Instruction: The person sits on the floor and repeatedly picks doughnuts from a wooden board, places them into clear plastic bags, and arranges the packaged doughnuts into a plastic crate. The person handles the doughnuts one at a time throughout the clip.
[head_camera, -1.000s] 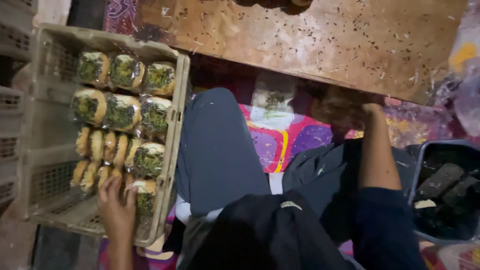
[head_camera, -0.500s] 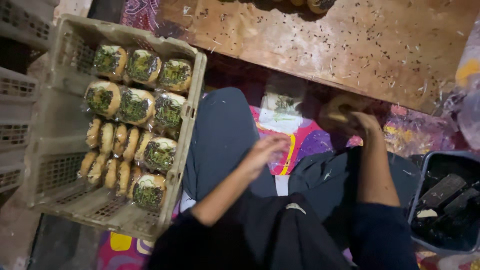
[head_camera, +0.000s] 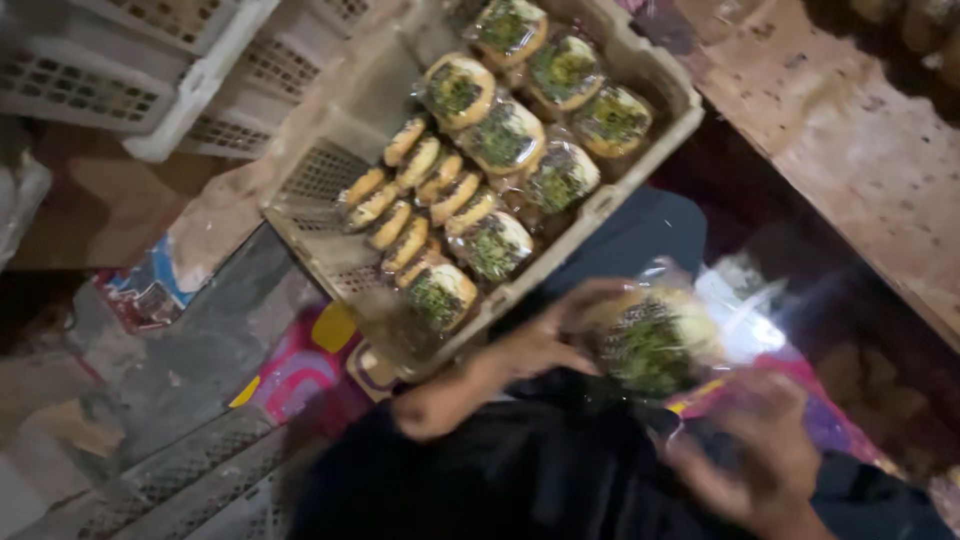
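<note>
We see the beige perforated plastic crate (head_camera: 330, 180) open from above, but wrapped round buns with green topping (head_camera: 510, 135) fill its right part; only the left end is bare. The brown wooden board (head_camera: 850, 150) closes the right side

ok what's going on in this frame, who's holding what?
A seated person holds a round green-topped bun in a clear plastic wrapper over their lap. The left hand grips its near edge, and the right hand is at the wrapper's other side, blurred. Beside them, a beige perforated plastic crate is partly filled with similar wrapped buns and a row of smaller golden pastries. A worn wooden board lies to the right.
</note>
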